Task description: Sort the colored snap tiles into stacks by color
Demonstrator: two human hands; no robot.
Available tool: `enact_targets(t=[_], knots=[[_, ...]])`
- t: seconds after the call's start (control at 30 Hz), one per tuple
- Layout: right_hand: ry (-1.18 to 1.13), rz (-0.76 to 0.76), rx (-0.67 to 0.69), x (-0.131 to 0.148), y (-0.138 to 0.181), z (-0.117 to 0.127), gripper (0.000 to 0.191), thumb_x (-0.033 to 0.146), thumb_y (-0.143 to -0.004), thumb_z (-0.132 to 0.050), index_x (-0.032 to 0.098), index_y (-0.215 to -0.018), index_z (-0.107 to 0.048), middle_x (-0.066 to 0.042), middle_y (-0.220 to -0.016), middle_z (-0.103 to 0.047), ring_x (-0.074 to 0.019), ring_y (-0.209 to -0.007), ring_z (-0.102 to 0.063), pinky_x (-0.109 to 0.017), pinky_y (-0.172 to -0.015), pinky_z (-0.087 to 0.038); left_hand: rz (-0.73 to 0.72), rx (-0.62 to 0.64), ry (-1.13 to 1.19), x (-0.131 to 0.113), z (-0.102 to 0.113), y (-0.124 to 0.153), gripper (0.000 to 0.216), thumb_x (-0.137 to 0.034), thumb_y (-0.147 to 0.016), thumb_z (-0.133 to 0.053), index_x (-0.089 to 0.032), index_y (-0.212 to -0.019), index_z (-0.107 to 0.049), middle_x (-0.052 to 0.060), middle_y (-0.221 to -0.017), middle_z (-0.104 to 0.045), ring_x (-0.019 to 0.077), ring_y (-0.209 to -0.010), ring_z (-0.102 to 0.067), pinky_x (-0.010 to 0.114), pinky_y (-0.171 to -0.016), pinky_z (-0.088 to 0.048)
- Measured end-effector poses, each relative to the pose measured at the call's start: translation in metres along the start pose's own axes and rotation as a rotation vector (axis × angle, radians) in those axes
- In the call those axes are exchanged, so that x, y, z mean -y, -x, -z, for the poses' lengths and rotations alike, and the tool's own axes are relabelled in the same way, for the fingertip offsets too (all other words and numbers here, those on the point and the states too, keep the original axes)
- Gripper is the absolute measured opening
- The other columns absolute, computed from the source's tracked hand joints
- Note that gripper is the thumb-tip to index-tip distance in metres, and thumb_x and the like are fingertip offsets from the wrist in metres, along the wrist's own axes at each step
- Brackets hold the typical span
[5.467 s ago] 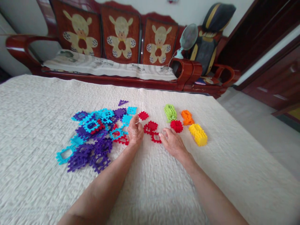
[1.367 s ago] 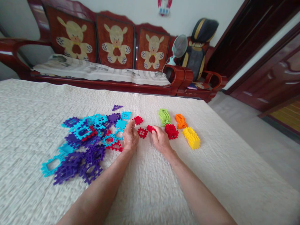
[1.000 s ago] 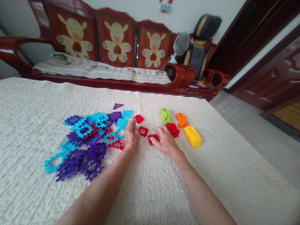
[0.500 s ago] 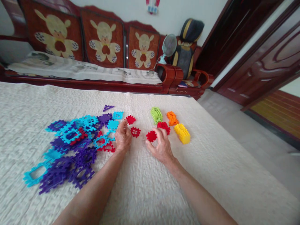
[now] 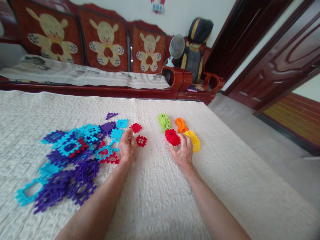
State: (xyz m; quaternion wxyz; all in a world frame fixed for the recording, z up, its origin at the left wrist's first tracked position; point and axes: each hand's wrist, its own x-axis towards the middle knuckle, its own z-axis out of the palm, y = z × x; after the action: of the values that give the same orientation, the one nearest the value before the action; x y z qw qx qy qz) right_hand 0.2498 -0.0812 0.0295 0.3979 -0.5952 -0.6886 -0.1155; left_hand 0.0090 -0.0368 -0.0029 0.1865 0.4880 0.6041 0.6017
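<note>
My right hand (image 5: 183, 151) is curled around a red toothed tile and holds it against the red stack (image 5: 172, 136) on the white quilt (image 5: 155, 200). My left hand (image 5: 128, 146) rests on the quilt as a loose fist, with nothing visible in it. It lies between a red grid tile (image 5: 141, 141) and the pile of blue and purple tiles (image 5: 72, 156). Another red tile (image 5: 135, 127) lies just beyond its thumb. More red tiles (image 5: 110, 158) sit partly under the pile's edge.
Green (image 5: 164, 121), orange (image 5: 181, 124) and yellow (image 5: 194, 141) tile stacks stand by the red one. A purple triangle (image 5: 111, 115) lies apart. Behind the quilt are a wooden bench (image 5: 100, 90) and a small fan (image 5: 175, 48). The quilt's edge drops to the floor (image 5: 262, 140) at right.
My right hand picked up a loose red tile from the quilt and carried it right to the red stack. My left hand has stayed in place. The view has shifted right.
</note>
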Motion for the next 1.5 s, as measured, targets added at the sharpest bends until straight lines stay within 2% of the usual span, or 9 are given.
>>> enact_targets(t=[0.5,0.7,0.83,0.93,1.03,1.13,1.27,1.37,1.5], knots=[[0.021,-0.01,0.028,-0.003,0.0,-0.002,0.054,0.043,-0.081,-0.063,0.016,-0.125,-0.051,-0.015,-0.12,-0.054,-0.0298,-0.113,-0.051,-0.048,-0.096,-0.044,0.039,0.017,0.005,-0.003,0.0,0.0,0.035,-0.023,-0.077,-0.052,-0.021,-0.11,-0.063,0.006,-0.098,-0.069,0.0208,-0.09,-0.065,0.037,-0.088,-0.05],[-0.12,0.121,-0.031,0.014,0.0,0.005,0.04,0.029,-0.085,-0.057,0.018,-0.123,-0.053,-0.014,-0.118,-0.056,-0.0272,-0.113,-0.053,-0.047,-0.097,-0.046,0.017,-0.021,0.089,0.003,-0.002,0.001,0.036,-0.021,-0.08,-0.049,-0.02,-0.114,-0.062,0.006,-0.099,-0.068,0.0197,-0.092,-0.065,0.036,-0.088,-0.05],[-0.32,0.269,0.198,0.051,0.001,-0.006,0.034,0.017,-0.087,-0.051,0.021,-0.12,-0.055,-0.01,-0.116,-0.059,-0.0222,-0.112,-0.055,-0.041,-0.098,-0.047,-0.004,-0.076,0.155,0.006,-0.003,0.001,0.035,-0.021,-0.084,-0.048,-0.02,-0.117,-0.06,0.007,-0.101,-0.068,0.0185,-0.091,-0.065,0.035,-0.087,-0.051],[-0.335,0.312,0.391,0.08,-0.005,-0.027,0.037,0.016,-0.086,-0.052,0.02,-0.123,-0.054,-0.011,-0.129,-0.055,-0.0234,-0.12,-0.051,-0.043,-0.103,-0.044,-0.003,-0.074,0.154,0.004,-0.002,0.0,0.036,-0.02,-0.085,-0.046,-0.02,-0.118,-0.059,0.008,-0.104,-0.068,0.0185,-0.091,-0.065,0.035,-0.087,-0.052],[-0.287,0.3,0.488,0.096,-0.014,-0.047,0.039,0.018,-0.086,-0.053,0.014,-0.125,-0.054,-0.015,-0.133,-0.053,-0.0268,-0.122,-0.05,-0.044,-0.103,-0.044,0.011,-0.073,0.14,0.003,-0.003,0.0,0.035,-0.019,-0.085,-0.047,-0.02,-0.118,-0.06,0.009,-0.104,-0.069,0.0191,-0.092,-0.065,0.036,-0.088,-0.051],[-0.282,0.294,0.518,0.097,-0.018,-0.056,0.03,0.02,-0.091,-0.047,0.015,-0.119,-0.058,-0.014,-0.126,-0.059,-0.0252,-0.116,-0.053,-0.042,-0.1,-0.043,0.028,-0.089,0.126,0.002,-0.003,0.0,0.035,-0.02,-0.085,-0.047,-0.019,-0.117,-0.06,0.009,-0.101,-0.069,0.0197,-0.091,-0.065,0.036,-0.086,-0.052],[-0.33,0.176,0.542,0.082,-0.021,-0.043,0.03,0.022,-0.098,-0.034,0.017,-0.114,-0.058,-0.009,-0.103,-0.068,-0.0191,-0.096,-0.062,-0.032,-0.086,-0.047,0.019,-0.079,0.124,0.005,-0.004,0.0,0.034,-0.023,-0.085,-0.048,-0.02,-0.117,-0.06,0.008,-0.1,-0.068,0.0196,-0.09,-0.065,0.038,-0.087,-0.051],[-0.272,0.106,0.696,0.068,-0.025,-0.029,0.03,0.024,-0.099,-0.032,0.018,-0.107,-0.06,-0.003,-0.079,-0.067,-0.0168,-0.074,-0.062,-0.028,-0.07,-0.044,0.014,-0.065,0.124,0.008,-0.004,0.0,0.034,-0.025,-0.086,-0.048,-0.02,-0.118,-0.06,0.009,-0.101,-0.068,0.0208,-0.091,-0.065,0.04,-0.087,-0.051],[-0.251,0.18,0.84,0.057,-0.034,-0.022,0.029,0.021,-0.097,-0.034,0.019,-0.098,-0.063,-0.003,-0.083,-0.067,-0.0157,-0.082,-0.062,-0.026,-0.075,-0.043,-0.013,-0.078,0.14,0.013,-0.006,-0.001,0.034,-0.025,-0.085,-0.05,-0.02,-0.117,-0.06,0.008,-0.099,-0.069,0.0199,-0.088,-0.066,0.039,-0.086,-0.051]])
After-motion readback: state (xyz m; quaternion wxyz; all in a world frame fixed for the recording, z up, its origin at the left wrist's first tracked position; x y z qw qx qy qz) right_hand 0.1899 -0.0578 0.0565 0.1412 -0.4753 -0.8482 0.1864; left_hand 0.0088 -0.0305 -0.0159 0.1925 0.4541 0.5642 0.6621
